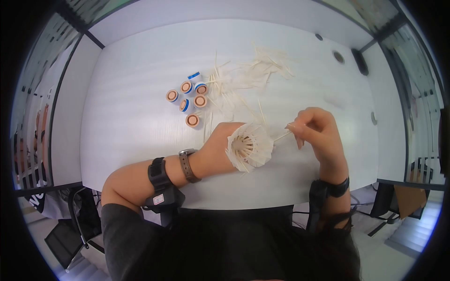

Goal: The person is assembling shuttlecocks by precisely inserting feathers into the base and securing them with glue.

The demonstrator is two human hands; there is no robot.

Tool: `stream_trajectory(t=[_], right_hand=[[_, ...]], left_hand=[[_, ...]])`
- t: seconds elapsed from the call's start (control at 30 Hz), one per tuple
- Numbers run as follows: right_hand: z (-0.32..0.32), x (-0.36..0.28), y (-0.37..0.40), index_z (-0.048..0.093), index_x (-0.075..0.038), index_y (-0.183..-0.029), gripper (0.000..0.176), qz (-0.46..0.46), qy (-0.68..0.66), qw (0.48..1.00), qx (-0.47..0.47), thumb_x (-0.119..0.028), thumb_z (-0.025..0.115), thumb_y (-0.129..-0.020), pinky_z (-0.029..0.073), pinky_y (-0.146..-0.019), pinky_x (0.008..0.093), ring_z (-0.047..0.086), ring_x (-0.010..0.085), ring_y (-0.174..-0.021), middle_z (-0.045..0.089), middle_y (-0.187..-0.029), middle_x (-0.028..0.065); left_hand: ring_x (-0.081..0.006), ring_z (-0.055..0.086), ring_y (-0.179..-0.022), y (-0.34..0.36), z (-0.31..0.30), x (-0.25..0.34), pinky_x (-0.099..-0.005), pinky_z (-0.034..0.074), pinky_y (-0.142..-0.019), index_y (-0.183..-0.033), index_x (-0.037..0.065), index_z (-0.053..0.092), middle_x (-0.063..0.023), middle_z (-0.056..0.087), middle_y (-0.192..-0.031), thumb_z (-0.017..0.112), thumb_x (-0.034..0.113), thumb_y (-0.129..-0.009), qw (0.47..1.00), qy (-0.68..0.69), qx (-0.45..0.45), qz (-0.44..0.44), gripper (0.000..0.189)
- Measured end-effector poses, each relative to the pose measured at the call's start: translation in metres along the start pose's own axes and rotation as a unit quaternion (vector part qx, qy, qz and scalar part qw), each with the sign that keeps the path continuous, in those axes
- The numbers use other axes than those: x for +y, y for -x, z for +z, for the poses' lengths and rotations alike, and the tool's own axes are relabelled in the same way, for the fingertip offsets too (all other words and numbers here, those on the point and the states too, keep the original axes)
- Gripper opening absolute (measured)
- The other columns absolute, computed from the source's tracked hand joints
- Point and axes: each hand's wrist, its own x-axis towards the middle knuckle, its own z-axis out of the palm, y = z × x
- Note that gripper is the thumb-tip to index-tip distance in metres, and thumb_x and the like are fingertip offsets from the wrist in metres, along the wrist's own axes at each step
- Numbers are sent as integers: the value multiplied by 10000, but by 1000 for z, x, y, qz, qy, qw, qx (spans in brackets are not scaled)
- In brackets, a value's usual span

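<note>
My left hand (217, 147) is closed around a flared bundle of thin pale sticks (243, 147), ringed by a white, ruffled, petal-like edge. The bundle opens toward me like a funnel, and its lower part is hidden in the hand. To its right, my right hand (315, 129) pinches one thin white stick (281, 136) between thumb and fingertips. The stick's other end points at the bundle's rim. Beyond the left hand lie more thin pale sticks (230, 104), scattered loosely on the white table (140, 61).
Several small white-and-blue cylinders with brown ringed ends (200, 101) cluster left of the scattered sticks. A further heap of pale sticks (272, 62) lies toward the back. Low white panels (225, 11) border the table. A round cable hole (338, 57) sits at the back right.
</note>
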Motion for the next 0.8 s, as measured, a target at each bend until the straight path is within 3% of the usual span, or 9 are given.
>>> stream_trajectory(t=[0.03,0.23,0.33,0.47,0.53,0.57,0.67,0.8], right_hand=[[1,0,0,654,-25,-784,103,-4,-12,1000,0,-28,744,-837,409,-500,195,557,56,-556,614,-664,14],[2,2,0,657,-26,-781,104,-13,-15,1000,-4,-30,742,-842,408,-501,196,548,52,-553,619,-671,15],[2,1,-1,655,-24,-777,105,-10,-10,1000,-1,-21,736,-843,412,-500,194,542,49,-548,613,-662,10],[-1,1,0,666,-1,-869,92,0,-22,999,-29,-48,740,-844,441,-515,191,561,54,-597,661,-759,44],[1,-1,-1,667,15,-925,136,21,-37,999,-31,-66,742,-846,457,-525,190,577,56,-638,685,-825,64],[0,0,-2,665,15,-1001,206,29,-26,998,-46,-95,748,-847,474,-541,197,592,60,-694,702,-906,79],[6,-1,-1,682,5,-998,204,63,5,996,-59,-108,757,-845,472,-546,202,599,61,-719,703,-902,62],[5,5,-2,725,6,-855,122,78,44,995,-51,-109,764,-844,442,-539,205,580,65,-634,700,-811,44]], left_hand=[[-105,660,-679,0,1,-1,-255,531,-632,-821,41,677,-41,708,-762,838,139,-780,1000,8,9,4,193],[-96,651,-672,0,-1,-6,-248,517,-613,-815,41,670,-32,691,-743,831,131,-787,999,27,-6,39,186],[-99,631,-642,1,-2,0,-259,498,-579,-812,47,677,-30,679,-740,834,146,-782,1000,-21,-12,13,188],[-115,615,-612,1,-2,-3,-270,480,-551,-798,61,691,-34,672,-729,835,169,-782,998,-41,-7,52,181],[-127,618,-608,1,-2,-10,-272,481,-548,-789,67,697,-35,670,-718,834,178,-784,995,-60,-4,76,176],[-140,621,-604,2,-1,-9,-278,485,-551,-785,68,702,-35,672,-712,828,196,-793,997,-65,8,46,179],[-140,627,-614,1,-2,-6,-275,493,-564,-783,66,706,-39,683,-728,827,208,-796,998,-47,16,43,187],[-120,651,-663,1,-3,-7,-259,520,-626,-821,48,710,-55,715,-787,820,164,-802,998,-35,1,46,161]])
